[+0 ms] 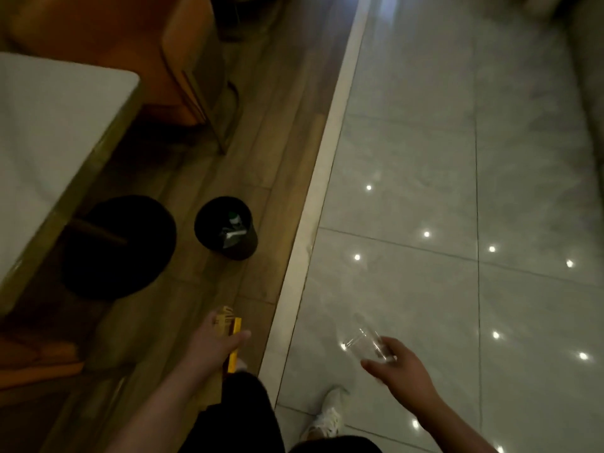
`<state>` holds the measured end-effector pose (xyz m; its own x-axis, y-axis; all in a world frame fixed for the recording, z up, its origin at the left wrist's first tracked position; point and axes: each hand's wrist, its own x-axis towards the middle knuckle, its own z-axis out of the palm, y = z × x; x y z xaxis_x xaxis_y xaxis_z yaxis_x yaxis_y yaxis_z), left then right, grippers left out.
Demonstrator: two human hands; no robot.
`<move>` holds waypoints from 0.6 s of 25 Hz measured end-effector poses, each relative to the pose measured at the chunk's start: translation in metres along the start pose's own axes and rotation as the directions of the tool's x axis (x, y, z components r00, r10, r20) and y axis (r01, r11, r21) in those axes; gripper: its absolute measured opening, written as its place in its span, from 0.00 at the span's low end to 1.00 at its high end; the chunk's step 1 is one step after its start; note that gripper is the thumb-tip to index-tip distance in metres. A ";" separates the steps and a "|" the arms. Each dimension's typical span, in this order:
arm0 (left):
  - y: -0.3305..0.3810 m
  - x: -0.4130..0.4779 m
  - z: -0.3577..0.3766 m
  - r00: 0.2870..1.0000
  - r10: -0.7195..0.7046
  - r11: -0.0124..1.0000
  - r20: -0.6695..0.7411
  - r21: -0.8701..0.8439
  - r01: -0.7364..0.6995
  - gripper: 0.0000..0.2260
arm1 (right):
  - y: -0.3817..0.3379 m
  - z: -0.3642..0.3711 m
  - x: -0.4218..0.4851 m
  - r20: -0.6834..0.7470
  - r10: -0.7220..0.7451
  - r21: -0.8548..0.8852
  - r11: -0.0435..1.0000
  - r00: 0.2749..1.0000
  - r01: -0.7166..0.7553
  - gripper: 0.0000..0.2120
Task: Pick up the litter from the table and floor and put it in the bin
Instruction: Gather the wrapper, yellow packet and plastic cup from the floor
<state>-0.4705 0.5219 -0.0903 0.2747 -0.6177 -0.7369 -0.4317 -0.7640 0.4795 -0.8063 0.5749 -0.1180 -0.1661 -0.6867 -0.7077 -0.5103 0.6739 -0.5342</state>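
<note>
Wood-look flooring is seen on the left and glossy pale tile (457, 191) on the right, parted by a light strip (313, 223) that runs between the two hands and away from them.

From the head view, the left hand (215, 341) is closed around a yellow and brown carton (232, 335), with the thumb laid across its front. The carton's long axis is set roughly upright in the picture, its brown printed end pointing away from the person toward the bin. Print is visible on that end, but it is too blurred to be read.

The right hand (400, 367) is curled around the base of a clear plastic cup (366, 346), held over the tile. The cup is tilted, its mouth pointing up and to the left, away from the palm. No label can be made out on it.

Ahead of the left hand, well apart from it, a small black bin (206, 230) stands on the wood flooring; green and white litter (233, 228) lies inside. Left of the bin, a round black table base (121, 246) is seen beneath a white tabletop (49, 125). Beyond these an orange chair (130, 44) stands. A white shoe (327, 416) is planted on the tile, below the right hand.
</note>
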 end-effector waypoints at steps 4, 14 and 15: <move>0.035 -0.006 -0.028 0.992 -0.008 0.992 -0.126 -0.125 -0.007 0.35 | -0.041 -0.035 0.010 0.007 -0.010 -0.031 0.999 1.000 0.010 0.25; 0.134 0.115 -0.081 0.997 -0.049 0.957 -0.063 -0.289 0.028 0.20 | -0.263 -0.080 0.153 0.155 -0.107 -0.390 0.907 0.982 0.161 0.30; 0.142 0.123 -0.088 0.997 -0.050 0.957 -0.057 -0.289 0.032 0.20 | -0.286 -0.080 0.165 0.179 -0.115 -0.402 0.898 0.977 0.180 0.31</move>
<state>-0.4220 0.3211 -0.0707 0.3442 -0.5882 -0.7318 -0.1565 -0.8045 0.5730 -0.7558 0.2474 -0.0448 0.0475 -0.7000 -0.7126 -0.8275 0.3720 -0.4206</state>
